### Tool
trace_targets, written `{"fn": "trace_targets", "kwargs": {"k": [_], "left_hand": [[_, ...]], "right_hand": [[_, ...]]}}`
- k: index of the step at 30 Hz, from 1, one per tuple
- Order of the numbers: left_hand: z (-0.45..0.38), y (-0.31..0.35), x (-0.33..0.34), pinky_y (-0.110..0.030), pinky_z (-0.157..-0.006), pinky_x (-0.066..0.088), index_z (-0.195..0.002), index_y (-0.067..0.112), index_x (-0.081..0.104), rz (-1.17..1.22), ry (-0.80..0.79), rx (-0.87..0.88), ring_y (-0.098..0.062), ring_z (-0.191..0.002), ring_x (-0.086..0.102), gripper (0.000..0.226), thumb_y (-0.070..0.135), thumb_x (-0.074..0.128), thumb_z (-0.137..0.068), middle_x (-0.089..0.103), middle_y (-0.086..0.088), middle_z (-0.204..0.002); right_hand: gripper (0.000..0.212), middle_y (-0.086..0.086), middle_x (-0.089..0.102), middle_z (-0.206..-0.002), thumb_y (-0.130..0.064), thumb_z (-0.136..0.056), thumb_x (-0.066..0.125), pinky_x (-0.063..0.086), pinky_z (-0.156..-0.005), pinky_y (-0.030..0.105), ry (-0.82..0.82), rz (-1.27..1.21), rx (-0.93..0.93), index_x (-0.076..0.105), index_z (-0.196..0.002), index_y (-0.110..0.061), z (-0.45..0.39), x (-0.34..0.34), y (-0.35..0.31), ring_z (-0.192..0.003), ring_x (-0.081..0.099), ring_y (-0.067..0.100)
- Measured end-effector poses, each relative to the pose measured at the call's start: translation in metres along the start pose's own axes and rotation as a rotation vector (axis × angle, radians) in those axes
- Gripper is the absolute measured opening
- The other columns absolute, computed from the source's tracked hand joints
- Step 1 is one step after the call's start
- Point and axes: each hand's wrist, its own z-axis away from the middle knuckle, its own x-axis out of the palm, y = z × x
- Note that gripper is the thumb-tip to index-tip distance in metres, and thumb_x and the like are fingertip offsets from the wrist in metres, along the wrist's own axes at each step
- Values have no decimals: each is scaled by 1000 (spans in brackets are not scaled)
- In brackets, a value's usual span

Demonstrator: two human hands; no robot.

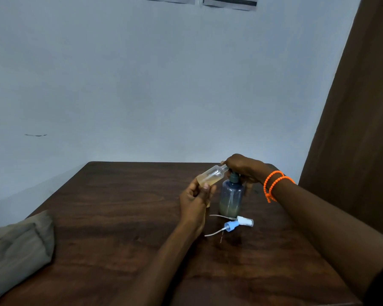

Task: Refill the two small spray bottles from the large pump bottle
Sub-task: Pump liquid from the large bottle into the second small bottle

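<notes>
The large bluish pump bottle [231, 198] stands upright on the dark wooden table [119, 217], with a little yellowish liquid at its bottom. My right hand [243, 167] rests over its pump head, fingers curled around it. My left hand [196, 200] grips a small clear spray bottle [211, 176], tilted, its open neck at the pump spout; yellowish liquid lies in its lower part. A second small bottle seems to sit in the same hand, mostly hidden. Two spray caps with dip tubes lie in front of the pump bottle, one white [244, 221] and one blue [230, 226].
A grey-green folded cloth or bag [16, 246] lies at the table's left front corner. A brown curtain [363, 107] hangs at the right. A pale wall stands right behind the table's far edge. Orange bead bracelets [274, 182] circle my right wrist.
</notes>
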Motion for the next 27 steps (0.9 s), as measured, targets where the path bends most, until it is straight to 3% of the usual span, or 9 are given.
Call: {"fn": "trace_targets", "kwargs": {"k": [4,7,9,12,14,17,27], "left_hand": [[1,1,1,-25,-87,59,-127,-4,61,9,-6,-5,-14,-98,73,30,-4,54,-98,78,-6,-105],[-2,0,0,-24,-87,59,-125,-1,63,3,-11,1,-15,-101,73,29,-3,55,-98,77,-6,-107],[-2,0,0,-25,-89,59,-124,0,64,-7,-7,3,-16,-102,73,28,-3,55,-98,77,-7,-109],[-1,-1,0,-26,-89,59,-126,-3,62,7,6,-2,-15,-99,73,29,-5,54,-98,77,-8,-107],[-1,-2,1,-25,-88,59,-127,-4,61,12,8,-5,-14,-97,74,30,-5,53,-98,77,-7,-105],[-2,-1,0,-24,-86,59,-125,-2,62,9,1,3,-13,-97,74,29,-5,53,-98,78,-6,-103],[-2,0,-2,-28,-92,58,-128,-6,60,12,13,-11,-14,-97,74,30,-5,53,-98,78,-6,-104]], "right_hand": [[26,18,50,-86,-17,-88,45,47,-58,39,-15,33,9,62,-100,-2,1,-5,-5,-74,50,34],[21,14,49,-80,-10,-92,41,41,-58,34,18,-53,6,62,-88,-9,-4,1,-1,-71,46,28],[22,13,49,-76,-9,-85,40,42,-66,41,30,-100,10,63,-85,-7,-5,5,3,-70,44,27],[25,17,51,-86,-16,-80,44,43,-64,49,3,-39,38,64,-91,-7,2,1,-1,-75,49,35],[21,17,50,-89,-15,-89,46,47,-59,41,-1,0,30,63,-96,-6,2,-5,-5,-71,49,33],[19,10,46,-79,-11,-94,41,39,-52,29,20,-41,16,60,-95,-7,-3,-2,-2,-63,42,23],[12,9,44,-76,-15,-91,48,38,-57,35,7,-44,28,54,-82,-11,2,-1,-5,-66,40,26]]}}
